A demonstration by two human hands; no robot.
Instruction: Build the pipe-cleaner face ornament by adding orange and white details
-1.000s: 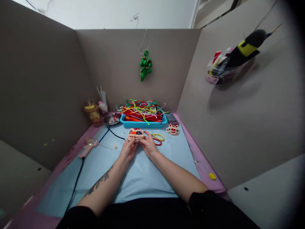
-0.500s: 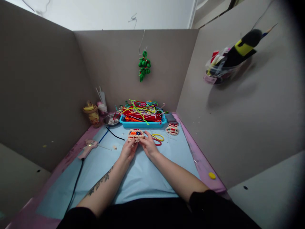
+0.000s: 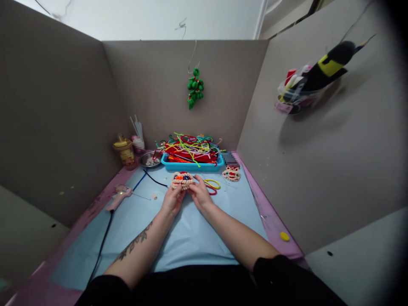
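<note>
Between my two hands is a pipe-cleaner lion-head ornament, cream with orange, blue and red parts, held up over the blue table cover. My left hand pinches its lower left edge, and my right hand grips the lower right edge. Fingertips behind the piece are hidden. Just right of my right hand lie scissors with yellow and red handles. A similar finished-looking cream and red ornament rests farther right. Black and blue pipe cleaners lie to the left.
A blue tray heaped with coloured pipe cleaners stands at the back, beside a metal bowl and a drink cup. At left lies a pink glue gun with its cord. A yellow disc sits at the right edge.
My hands keep the same hold on the ornament, with hardly any movement. The whole view has shifted slightly, so everything appears a little farther right.
</note>
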